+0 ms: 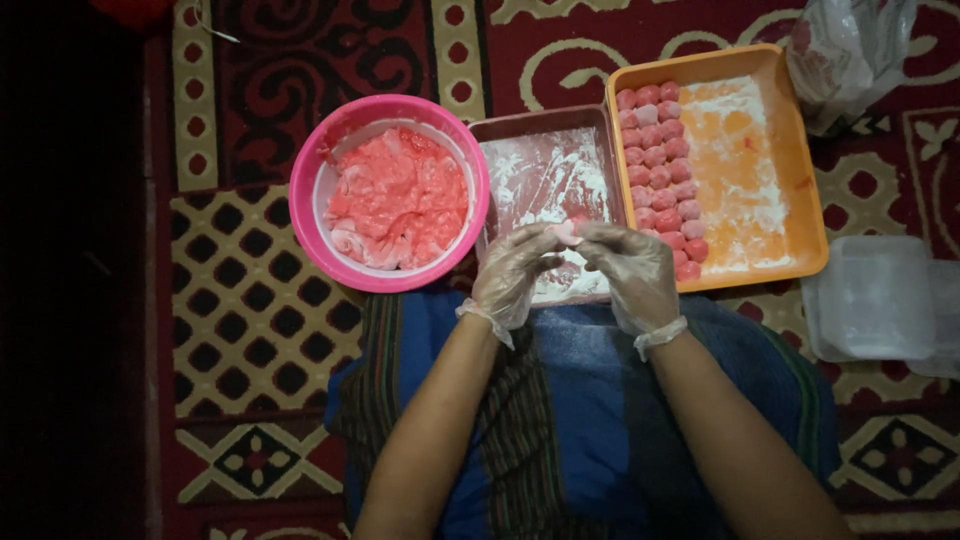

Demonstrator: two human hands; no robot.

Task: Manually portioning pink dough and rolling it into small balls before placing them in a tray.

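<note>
- Right now, pinching small pink dough piece [568,232] btw. fingertips of left hand [512,272] & right hand [636,272], both gloved, over floured brown tray [545,120], prob. to catch flour.
- Pink bowl [310,200] of dough at left, within reach.
- Orange tray [812,200] right w/ rows of pink balls [660,165].
- Clear plastic boxes [875,300] far right; crumpled bag [850,50] beyond, no labels visible.

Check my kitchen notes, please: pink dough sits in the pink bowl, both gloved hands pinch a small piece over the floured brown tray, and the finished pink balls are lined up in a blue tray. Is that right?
One detail is wrong: the pink balls are lined up in an orange tray, not a blue one, as the head view shows. The pink dough in the pink bowl, and the left hand and right hand pinching a small piece over the floured brown tray, are right.
</note>
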